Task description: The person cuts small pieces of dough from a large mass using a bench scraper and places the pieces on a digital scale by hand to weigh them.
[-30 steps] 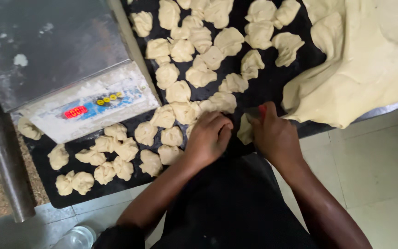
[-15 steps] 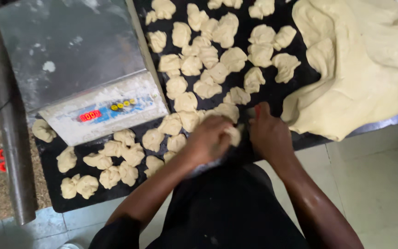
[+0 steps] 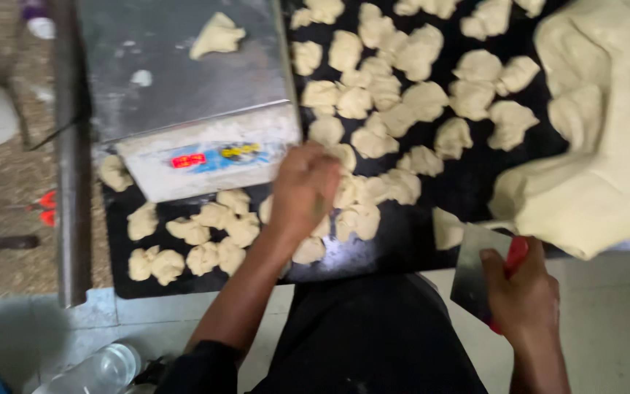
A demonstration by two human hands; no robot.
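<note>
On black worktop [image 3: 468, 190], right hand [image 3: 523, 295] fingers grasping scraper [image 3: 479, 266], left hand [image 3: 302, 191] curled over dough pieces [image 3: 355, 219]

Left hand [image 3: 302, 191] outstretched, right hand [image 3: 523, 295] clenched

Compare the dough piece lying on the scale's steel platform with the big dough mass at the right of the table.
The dough piece on the scale is small; the big dough mass dwarfs it. The piece lies alone on the steel platform; the mass rests on the black table surface, its edge overhanging. The mass is folded and lumpy; the piece is one flat scrap. Both are pale cream, and neither hand touches them.
</note>
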